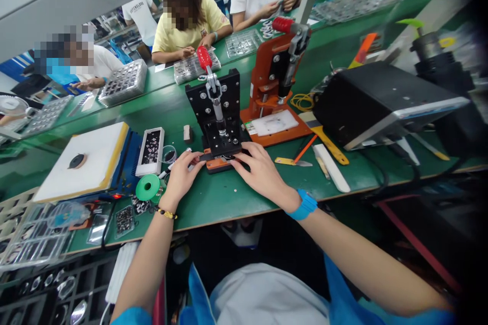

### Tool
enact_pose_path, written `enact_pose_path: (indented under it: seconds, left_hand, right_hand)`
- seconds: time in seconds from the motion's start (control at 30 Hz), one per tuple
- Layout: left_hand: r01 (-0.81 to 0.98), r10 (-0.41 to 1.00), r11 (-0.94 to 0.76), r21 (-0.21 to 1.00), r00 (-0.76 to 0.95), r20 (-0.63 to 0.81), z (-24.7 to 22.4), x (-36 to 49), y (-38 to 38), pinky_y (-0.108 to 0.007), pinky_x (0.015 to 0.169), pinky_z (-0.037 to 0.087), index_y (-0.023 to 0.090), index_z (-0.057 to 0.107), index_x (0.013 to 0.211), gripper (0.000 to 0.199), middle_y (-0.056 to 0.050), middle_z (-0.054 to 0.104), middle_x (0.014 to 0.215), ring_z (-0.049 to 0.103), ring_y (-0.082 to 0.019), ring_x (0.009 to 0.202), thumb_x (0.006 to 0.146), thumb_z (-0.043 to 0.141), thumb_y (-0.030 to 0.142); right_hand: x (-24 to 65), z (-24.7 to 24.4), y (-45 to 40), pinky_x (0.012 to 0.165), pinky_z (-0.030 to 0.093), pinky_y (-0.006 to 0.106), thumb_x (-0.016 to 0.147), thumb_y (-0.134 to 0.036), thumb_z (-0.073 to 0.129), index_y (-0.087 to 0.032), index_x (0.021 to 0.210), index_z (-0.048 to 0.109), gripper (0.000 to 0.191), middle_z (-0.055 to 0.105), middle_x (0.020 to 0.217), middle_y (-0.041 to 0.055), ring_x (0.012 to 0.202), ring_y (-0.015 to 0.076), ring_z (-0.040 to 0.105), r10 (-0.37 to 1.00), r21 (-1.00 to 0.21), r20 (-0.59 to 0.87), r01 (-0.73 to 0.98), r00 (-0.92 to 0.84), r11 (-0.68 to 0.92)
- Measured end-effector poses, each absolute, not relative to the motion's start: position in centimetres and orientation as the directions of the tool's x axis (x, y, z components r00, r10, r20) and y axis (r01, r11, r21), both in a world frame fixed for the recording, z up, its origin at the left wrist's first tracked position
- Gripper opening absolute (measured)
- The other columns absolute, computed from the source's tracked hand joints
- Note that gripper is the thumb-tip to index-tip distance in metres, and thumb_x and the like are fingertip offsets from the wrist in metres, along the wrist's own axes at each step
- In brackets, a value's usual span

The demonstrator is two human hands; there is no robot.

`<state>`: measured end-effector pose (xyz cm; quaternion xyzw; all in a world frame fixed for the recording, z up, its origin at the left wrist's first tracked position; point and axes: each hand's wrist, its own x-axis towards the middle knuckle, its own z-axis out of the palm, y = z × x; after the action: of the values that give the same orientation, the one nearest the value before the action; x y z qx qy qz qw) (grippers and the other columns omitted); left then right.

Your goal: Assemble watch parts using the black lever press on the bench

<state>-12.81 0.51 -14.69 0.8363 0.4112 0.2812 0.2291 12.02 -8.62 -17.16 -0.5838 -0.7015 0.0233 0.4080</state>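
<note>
At the bench's front, a black toggle press (214, 111) with a red handle stands upright on an orange-and-black base (219, 164). My left hand (183, 175) is at the base's left side, thumb and fingers closed on a dark flat strip-like piece (206, 157) that reaches in under the press. From the right, my right hand (263, 172) bends its thumb and fingers at the press's lower plate. What its fingertips hold, if anything, is hidden. A blue wristband (304, 205) is on my right wrist.
An orange press (263, 81) stands behind to the right, beside a black box-shaped device (381, 104). Knives, a scraper (331, 144) and a white bar (331, 168) lie right. Left are a white-topped blue device (95, 162), a parts tray (150, 152) and a green spool (148, 188). Co-workers sit opposite.
</note>
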Motion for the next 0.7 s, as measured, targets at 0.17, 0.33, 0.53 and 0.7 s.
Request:
enact_pose_path:
  seconds: [0.17,0.33,0.53,0.7]
  left_hand:
    - [0.585,0.812,-0.567,0.579,0.516,0.274,-14.6,-12.9,0.5,-0.044,0.109,0.053,0.021,0.074,0.118,0.024,-0.008,0.072,0.105,0.069,-0.025,0.101,0.104,0.062,0.037]
    - [0.585,0.787,-0.610,0.534,0.529,0.319,-15.2,-12.8,0.4,-0.047,0.121,0.046,0.020,0.074,0.119,0.024,-0.009,0.074,0.114,0.068,-0.027,0.118,0.105,0.061,0.035]
    - [0.580,0.771,-0.633,0.513,0.530,0.352,-15.9,-12.7,0.4,-0.048,0.122,0.045,0.020,0.073,0.123,0.025,-0.007,0.074,0.109,0.070,-0.024,0.108,0.105,0.061,0.034]
    - [0.577,0.783,-0.620,0.532,0.507,0.362,-16.2,-12.7,0.4,-0.047,0.118,0.048,0.019,0.073,0.123,0.026,-0.007,0.072,0.105,0.069,-0.023,0.102,0.105,0.061,0.033]
  right_hand:
    - [12.0,-17.3,-8.5,0.110,0.055,0.054,0.105,-0.033,0.060,-0.017,0.115,0.073,0.023,0.067,0.129,0.0152,0.125,0.0330,0.061,0.848,-0.566,0.530,0.751,0.017,0.339]
    - [12.4,-17.6,-8.9,0.115,0.052,0.055,0.104,-0.032,0.061,-0.016,0.123,0.071,0.027,0.066,0.135,0.0145,0.132,0.0336,0.058,0.852,-0.473,0.519,0.810,-0.061,0.346]
    - [12.9,-18.2,-9.8,0.124,0.043,0.060,0.105,-0.037,0.059,-0.016,0.142,0.063,0.043,0.059,0.150,0.0152,0.148,0.0367,0.045,0.875,-0.389,0.457,0.849,-0.160,0.358]
    - [15.8,-16.1,-10.4,0.123,0.046,0.058,0.107,-0.036,0.054,-0.020,0.154,0.051,0.050,0.053,0.156,0.0153,0.146,0.0334,0.051,0.881,-0.563,0.472,0.758,-0.033,0.330]
